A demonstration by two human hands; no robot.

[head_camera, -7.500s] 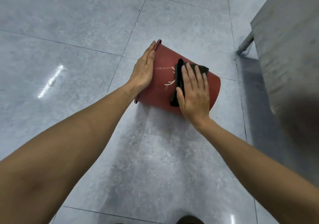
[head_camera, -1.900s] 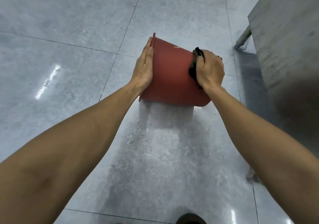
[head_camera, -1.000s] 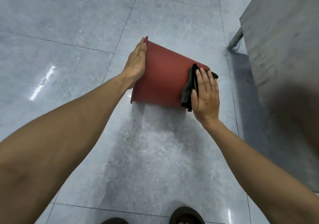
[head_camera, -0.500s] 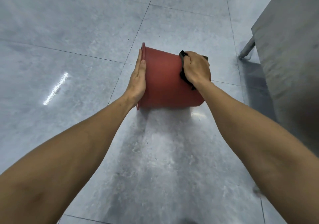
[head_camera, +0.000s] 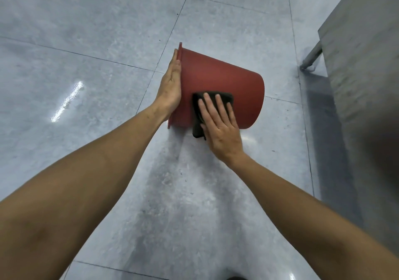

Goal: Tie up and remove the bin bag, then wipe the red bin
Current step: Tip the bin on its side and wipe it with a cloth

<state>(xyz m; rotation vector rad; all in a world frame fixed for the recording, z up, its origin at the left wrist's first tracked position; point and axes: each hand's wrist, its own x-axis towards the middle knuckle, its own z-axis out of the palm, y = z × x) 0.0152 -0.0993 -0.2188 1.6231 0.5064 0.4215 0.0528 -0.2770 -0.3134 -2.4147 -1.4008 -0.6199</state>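
Note:
The red bin lies on its side on the grey tiled floor, rim to the left and base to the right. My left hand is flat against the rim, fingers straight, steadying the bin. My right hand presses a dark cloth onto the near side of the bin's wall, fingers spread over it. The cloth hangs a little below the bin's lower edge. No bin bag is in view and the bin's inside is hidden.
A grey table fills the right side, with a metal leg meeting the floor just beyond the bin. Glossy floor tiles spread to the left and behind the bin. A shoe tip shows at the bottom edge.
My right hand has slid the cloth from the far upper part of the bin down to its near side and now lies flat. My left hand stays on the rim.

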